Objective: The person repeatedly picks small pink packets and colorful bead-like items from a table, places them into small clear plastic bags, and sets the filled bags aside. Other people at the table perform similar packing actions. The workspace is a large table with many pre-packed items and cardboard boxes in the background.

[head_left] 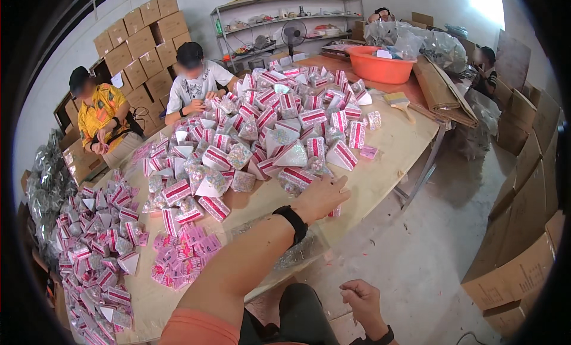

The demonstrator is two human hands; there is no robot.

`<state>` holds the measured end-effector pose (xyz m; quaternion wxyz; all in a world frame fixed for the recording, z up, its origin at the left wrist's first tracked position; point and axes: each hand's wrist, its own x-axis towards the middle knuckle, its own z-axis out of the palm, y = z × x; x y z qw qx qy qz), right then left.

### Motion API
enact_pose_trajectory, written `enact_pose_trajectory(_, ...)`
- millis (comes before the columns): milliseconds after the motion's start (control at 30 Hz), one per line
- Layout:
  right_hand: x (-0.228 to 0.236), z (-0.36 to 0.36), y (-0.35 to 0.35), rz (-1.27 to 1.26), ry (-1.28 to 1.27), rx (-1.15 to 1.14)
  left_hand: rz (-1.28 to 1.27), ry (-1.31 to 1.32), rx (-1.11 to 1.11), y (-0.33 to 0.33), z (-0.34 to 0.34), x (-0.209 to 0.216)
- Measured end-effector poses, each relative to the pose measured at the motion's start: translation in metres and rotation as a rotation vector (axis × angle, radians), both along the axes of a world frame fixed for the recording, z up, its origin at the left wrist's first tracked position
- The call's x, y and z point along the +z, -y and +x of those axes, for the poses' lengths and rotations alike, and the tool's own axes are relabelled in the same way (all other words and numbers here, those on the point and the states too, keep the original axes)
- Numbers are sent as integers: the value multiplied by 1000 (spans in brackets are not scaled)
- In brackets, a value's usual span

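Observation:
My left hand reaches over the table's front edge, its fingers bent over a wrapped toy cake slice with pink and white stripes. Most of that slice is hidden under the hand. Just beyond lies a large heap of similar wrapped cake slices, white wedges with pink bands and glittery film. My right hand is closed above my lap, off the table; what its fingers pinch, if anything, is hidden. Below my left forearm, a clear plastic bag lies flat at the table edge.
Pink printed cards sit left of my forearm. More slices cover the left side. A brush and an orange basin are at the right. Two people work across the table; others sit farther back. Cardboard boxes line the right.

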<state>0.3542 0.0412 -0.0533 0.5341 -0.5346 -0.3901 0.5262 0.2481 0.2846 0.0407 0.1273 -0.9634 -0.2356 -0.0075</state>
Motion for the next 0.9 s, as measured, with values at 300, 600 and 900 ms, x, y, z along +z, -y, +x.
enact_pose_trajectory(300, -9, 8, 1, 3, -15, -22, 31, 93, -13, -6, 3, -7)
enact_pose_trajectory(600, 12, 12, -2, -32, -20, -16, -433, 639, 138, 22, -28, 46)
enact_pose_trajectory(900, 74, -30, -21, 213, 44, 303, -1753, 1974, 232, 153, -138, 21)
